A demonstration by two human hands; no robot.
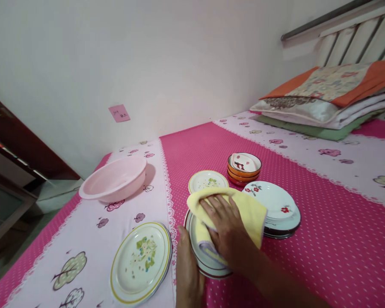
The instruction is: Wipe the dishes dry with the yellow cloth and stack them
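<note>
My right hand [226, 229] lies flat, fingers spread, pressing a yellow cloth [250, 211] onto a striped-rim plate [208, 267] near the front of the pink spotted sheet. My left hand [188, 267] grips that plate's left edge, thumb on the rim. The cloth covers most of the plate's face.
A yellow-rimmed plate stack [141, 261] lies at front left. A small yellow-rimmed plate [208, 180] sits behind the cloth. Flowered white plates [276, 205] are stacked at right, orange bowls [244, 167] behind them. A pink basin [115, 179] stands at left. Folded bedding [327, 100] is at far right.
</note>
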